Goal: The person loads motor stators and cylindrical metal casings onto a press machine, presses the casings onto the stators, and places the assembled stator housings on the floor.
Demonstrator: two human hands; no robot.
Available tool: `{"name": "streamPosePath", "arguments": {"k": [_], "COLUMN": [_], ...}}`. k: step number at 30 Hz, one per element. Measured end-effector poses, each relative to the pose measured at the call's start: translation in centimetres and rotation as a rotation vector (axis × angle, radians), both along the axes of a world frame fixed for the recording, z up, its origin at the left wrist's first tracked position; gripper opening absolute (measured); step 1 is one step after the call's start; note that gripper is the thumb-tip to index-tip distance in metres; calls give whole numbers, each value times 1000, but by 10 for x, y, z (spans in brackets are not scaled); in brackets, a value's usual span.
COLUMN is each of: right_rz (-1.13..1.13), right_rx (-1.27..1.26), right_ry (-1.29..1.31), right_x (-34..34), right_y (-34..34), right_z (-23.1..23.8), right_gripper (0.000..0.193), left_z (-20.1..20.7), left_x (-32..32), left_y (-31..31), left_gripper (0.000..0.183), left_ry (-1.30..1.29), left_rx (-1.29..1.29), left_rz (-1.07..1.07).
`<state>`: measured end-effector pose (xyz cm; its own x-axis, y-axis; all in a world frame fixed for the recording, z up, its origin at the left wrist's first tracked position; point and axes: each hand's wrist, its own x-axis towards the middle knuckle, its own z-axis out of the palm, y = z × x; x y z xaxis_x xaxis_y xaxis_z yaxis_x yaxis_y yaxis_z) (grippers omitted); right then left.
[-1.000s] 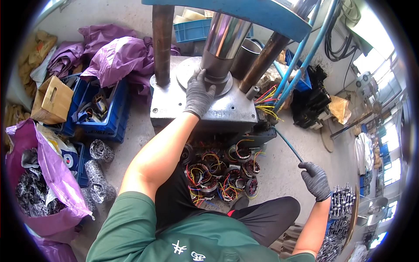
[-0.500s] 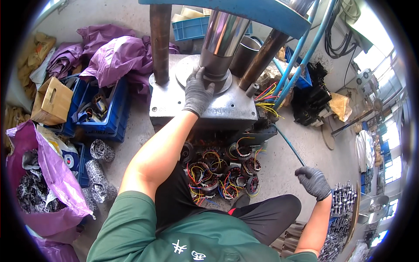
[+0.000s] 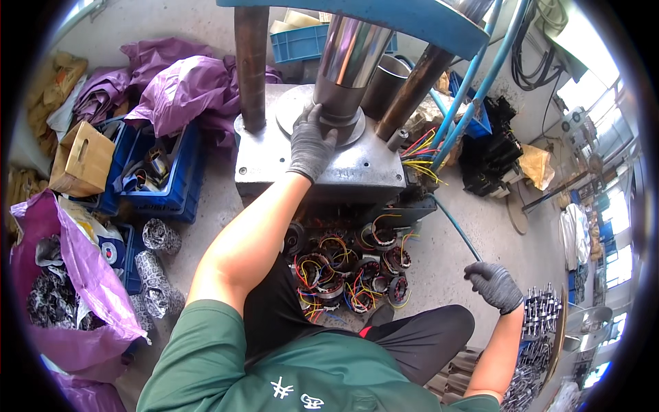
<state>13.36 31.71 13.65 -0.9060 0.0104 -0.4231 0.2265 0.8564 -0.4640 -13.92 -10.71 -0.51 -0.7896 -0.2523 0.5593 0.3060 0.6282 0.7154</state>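
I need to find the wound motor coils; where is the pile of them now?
In the head view, the pile of wound coils lies on the floor at centre, below the grey press base, between the person's left arm and the gloved right hand.

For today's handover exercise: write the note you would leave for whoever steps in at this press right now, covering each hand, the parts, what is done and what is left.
Left hand: gloved, resting on the round part at the foot of the steel ram, on the press table.
Right hand: gloved, closed around the blue lever.
Parts: wound coils with coloured wires piled on the floor below the table.
Done: a part sits under the ram.
Left: the piled coils look unprocessed.
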Motion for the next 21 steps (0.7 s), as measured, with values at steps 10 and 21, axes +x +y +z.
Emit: {"name": "streamPosePath", "arguments": {"k": [10, 21], "right_rz": [-19, -58], "right_rx": [-48, -103], "right_ry": [103, 12], "right_x": [-1, -4], "right_y": [1, -4], "right_z": [1, 6], "right_gripper": [25, 29], "left_z": [-2, -4], "left_x": [-2, 0], "left_y": [1, -2], "left_gripper": [67, 66], "left_ry": [16, 13], "left_rx": [-14, -6], "left_rz": [9, 12]}}
